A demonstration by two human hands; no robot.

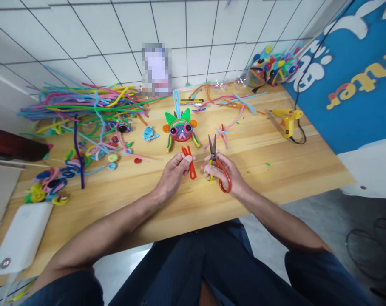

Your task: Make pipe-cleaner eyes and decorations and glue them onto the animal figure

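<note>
My left hand [175, 170] pinches a folded red pipe cleaner [189, 163] just above the wooden table [276, 157]. My right hand [223, 170] grips red-handled scissors [217, 163], blades slightly apart and pointing away from me. The two hands are close together, a few centimetres apart. Just beyond them sits a colourful pipe-cleaner creature [180, 127] with green ears, orange side discs and a tall blue loop on top.
A big heap of loose pipe cleaners [84, 102] covers the far left. Coiled pieces [52, 187] lie at the left edge, near a white box [21, 238]. A yellow glue gun [287, 119] lies at the right, a bag of finished pieces [271, 68] behind it.
</note>
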